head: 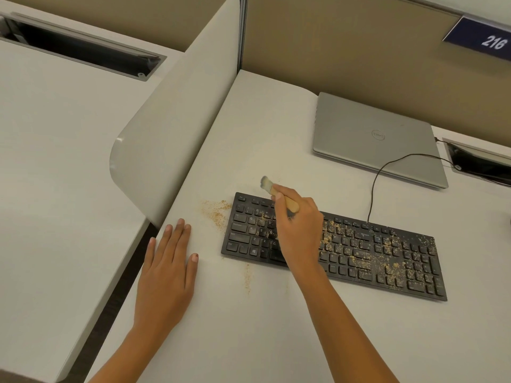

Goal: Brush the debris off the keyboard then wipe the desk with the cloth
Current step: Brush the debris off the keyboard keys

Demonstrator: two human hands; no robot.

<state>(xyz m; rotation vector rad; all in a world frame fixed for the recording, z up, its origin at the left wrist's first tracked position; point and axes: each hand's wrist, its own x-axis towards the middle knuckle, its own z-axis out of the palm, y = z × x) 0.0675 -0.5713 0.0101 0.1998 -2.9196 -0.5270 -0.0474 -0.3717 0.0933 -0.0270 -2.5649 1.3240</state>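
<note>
One keyboard [359, 250], one brush [279, 193], one closed laptop [373, 139], two hands showing. No cloth showing anywhere in this view.

My right hand [298, 230] is closing its grip around the brush handle, fingers wrapped on the light wooden shaft, thumb lying along it. The brush is short, with a pale wood handle and a small tuft of greyish bristles, blurred. Its long axis is running diagonally, bristle end pointing up and to the left, past the keyboard's far left corner and above the surface [276, 327]; the handle end is pointing down-right into my palm. I cannot tell whether the bristles are touching anything.

My left hand [168, 272] is lying flat and open on the surface, palm down, fingers spread slightly, holding nothing, well left of the keyboard near the surface edge.

The keyboard is black, full-size with number pad, lying flat, long axis running left to right and tilting down toward the right. Tan crumbs [356, 261] are covering the middle and right keys heavily; the left keys are looking mostly clean. One crumb patch [217, 211] is sitting on the surface just beside the keyboard's left end, and one thin crumb streak [247, 277] is lying just in front of it. One black cable [372, 189] is running from the keyboard's back edge toward the silver laptop, which is sitting behind it.
</note>
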